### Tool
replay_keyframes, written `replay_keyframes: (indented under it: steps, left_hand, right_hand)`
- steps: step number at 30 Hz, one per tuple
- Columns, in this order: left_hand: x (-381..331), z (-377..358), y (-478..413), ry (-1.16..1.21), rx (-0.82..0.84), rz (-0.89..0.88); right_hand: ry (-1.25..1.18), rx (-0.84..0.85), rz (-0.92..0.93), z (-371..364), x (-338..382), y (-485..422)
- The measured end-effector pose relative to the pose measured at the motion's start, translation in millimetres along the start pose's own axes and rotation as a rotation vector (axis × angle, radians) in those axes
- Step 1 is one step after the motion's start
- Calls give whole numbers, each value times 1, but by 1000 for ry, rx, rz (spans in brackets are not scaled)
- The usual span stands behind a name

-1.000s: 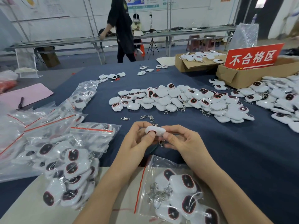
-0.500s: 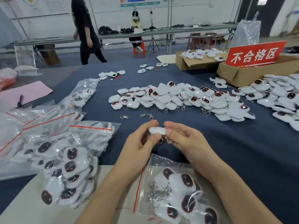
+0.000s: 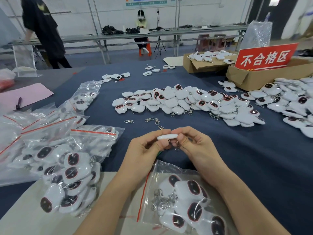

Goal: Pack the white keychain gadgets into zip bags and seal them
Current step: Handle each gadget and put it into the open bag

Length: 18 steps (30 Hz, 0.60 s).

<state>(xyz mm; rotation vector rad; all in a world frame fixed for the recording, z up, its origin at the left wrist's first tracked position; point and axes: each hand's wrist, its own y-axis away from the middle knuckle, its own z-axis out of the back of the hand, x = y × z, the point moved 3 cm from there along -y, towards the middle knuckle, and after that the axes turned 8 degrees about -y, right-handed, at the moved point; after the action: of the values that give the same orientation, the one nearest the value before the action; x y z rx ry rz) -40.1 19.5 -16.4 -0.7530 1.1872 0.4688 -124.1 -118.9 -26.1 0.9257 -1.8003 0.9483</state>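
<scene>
Standing in a cardboard box (image 3: 254, 78) at the far right of the table, a red sign (image 3: 265, 56) carries four white characters, 不合格区. No other writing can be read; the poster on the back wall is too blurred to make out.

Both hands meet over the dark blue table cloth (image 3: 254, 158), just above the near edge. The left hand (image 3: 144, 150) and the right hand (image 3: 196, 148) pinch one white gadget (image 3: 167, 137) between them, held edge-on so only its thin white rim shows. The left thumb and fingers are closed on its left end, and the right thumb and fingertips are closed on its right end. A small metal clasp (image 3: 177, 144) hangs below the gadget, between the two hands, touching the right fingers.

Directly below the wrists lies a clear zip bag (image 3: 169, 172) with a red strip along its mouth, holding several white gadgets with dark oval faces and a tangle of key rings. To the left sits a heap of filled bags (image 3: 67, 167), some with their red strips visible. Beyond the hands, a long pile of loose gadgets (image 3: 186, 102) spreads across the cloth, with a few spare clasps (image 3: 149, 119) lying between it and the hands. A second box (image 3: 203, 63) farther back also holds gadgets.
</scene>
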Motion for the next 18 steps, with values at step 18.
replay_keyframes:
  steps: [18]
  left_hand:
    - [0, -1, -1, -131, 21, -1]
  right_hand:
    - [-90, -4, -127, 4, -8, -4]
